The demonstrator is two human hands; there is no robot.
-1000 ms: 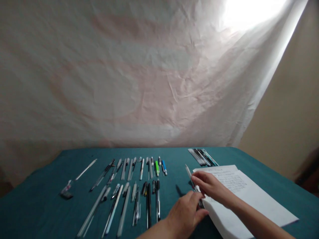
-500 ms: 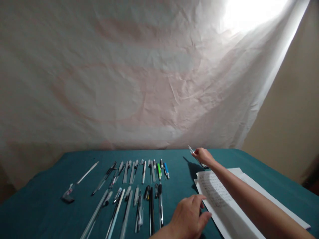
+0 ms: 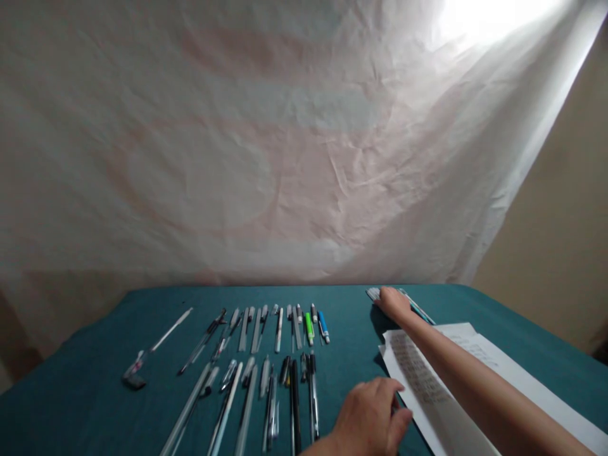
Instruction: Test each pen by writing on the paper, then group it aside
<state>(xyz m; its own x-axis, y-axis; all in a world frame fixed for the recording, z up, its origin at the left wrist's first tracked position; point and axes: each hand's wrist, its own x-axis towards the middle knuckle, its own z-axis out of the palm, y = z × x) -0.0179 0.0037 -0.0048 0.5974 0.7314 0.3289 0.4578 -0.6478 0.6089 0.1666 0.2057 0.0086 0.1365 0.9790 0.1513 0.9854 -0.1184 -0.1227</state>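
Note:
At the far right of the table, my right hand [image 3: 394,304] is closed around a whitish pen-like thing [image 3: 373,294], whose end shows left of the fingers. Another slim white and teal pen-like thing [image 3: 418,309] lies just right of this hand; the fingers hide where the two meet. My left hand [image 3: 365,415] rests low over the cloth by the left edge of the written paper sheets [image 3: 418,373]. Its fingers are loosely curved, thumb apart, and nothing shows in them. Left of it lie a black pen [image 3: 294,399] and a clear pen [image 3: 313,405].
Two rows of taken-apart pens, barrels and caps cover the table's middle, with a green piece [image 3: 309,329] and a blue piece [image 3: 323,326]. A white stick [image 3: 171,329] and a dark-ended clear piece [image 3: 135,375] lie left. A pale sheet [image 3: 285,158] hangs behind.
My right hand has lowered onto the table at the far right; the whitish thing it held tilted up now lies flatter. My left hand stays nearly in place. The view has shifted slightly.

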